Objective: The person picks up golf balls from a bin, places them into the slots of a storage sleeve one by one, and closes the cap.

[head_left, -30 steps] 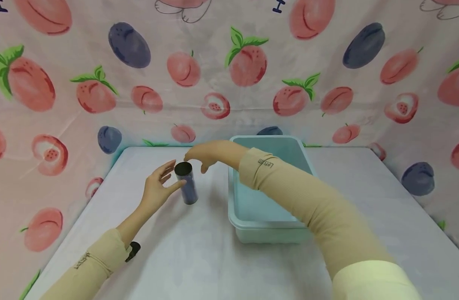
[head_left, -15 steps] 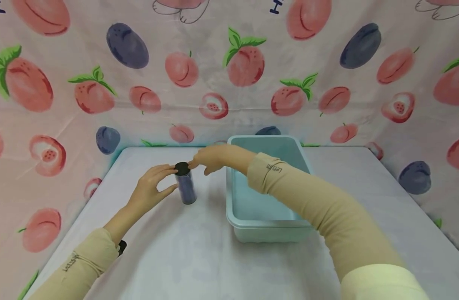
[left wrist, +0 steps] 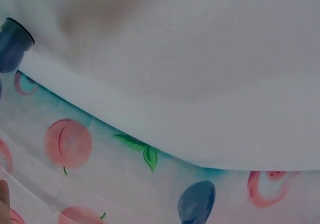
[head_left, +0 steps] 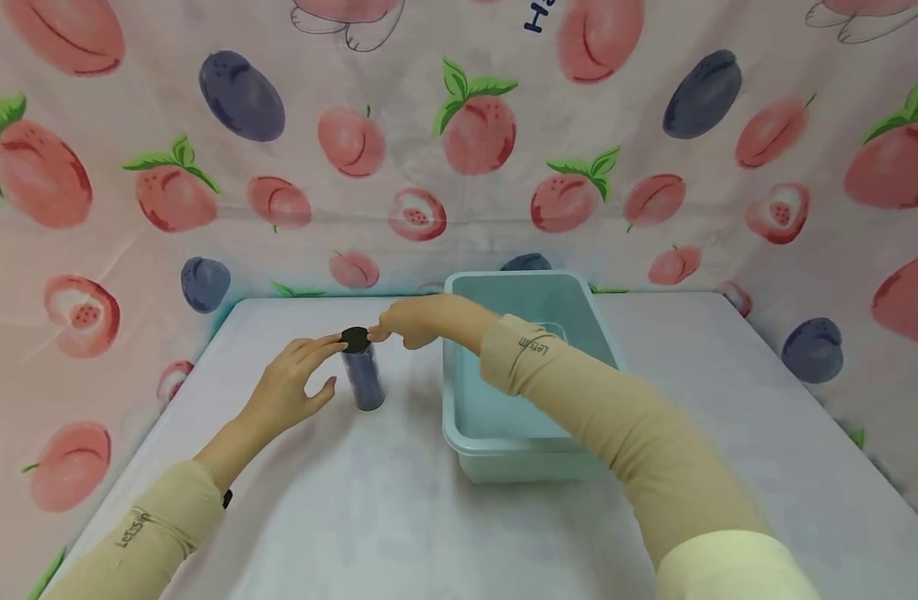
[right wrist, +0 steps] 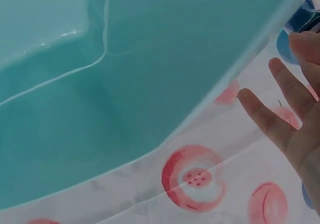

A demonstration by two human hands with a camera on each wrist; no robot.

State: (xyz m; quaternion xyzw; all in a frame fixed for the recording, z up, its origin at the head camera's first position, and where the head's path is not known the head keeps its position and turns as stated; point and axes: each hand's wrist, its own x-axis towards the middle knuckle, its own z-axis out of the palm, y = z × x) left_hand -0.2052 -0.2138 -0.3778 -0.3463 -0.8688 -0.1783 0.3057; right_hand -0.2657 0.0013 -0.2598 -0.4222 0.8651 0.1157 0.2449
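A slim purple-blue cylinder (head_left: pixel 364 379) with a black top (head_left: pixel 356 338) stands on the white table, left of the tub. The straight fingers of my left hand (head_left: pixel 289 383) reach to the left edge of the black top, with the thumb held apart from the side. From the right, the fingertips of my right hand (head_left: pixel 409 323) meet the top's other edge. Spread, extended fingers of the right hand (right wrist: pixel 285 114) show in the right wrist view. Part of the cylinder (left wrist: pixel 14 46) appears at the left edge of the left wrist view.
A pale blue-green tub (head_left: pixel 529 446) stands right of the cylinder, with my right forearm crossing over it. White cloth covers the table (head_left: pixel 398 517). Behind it hangs a fruit-print cloth (head_left: pixel 421 167).
My left fingers have moved up from around the cylinder's side to its black top, the thumb coming away. My right hand has lowered onto the top's right edge. The cylinder stays standing.
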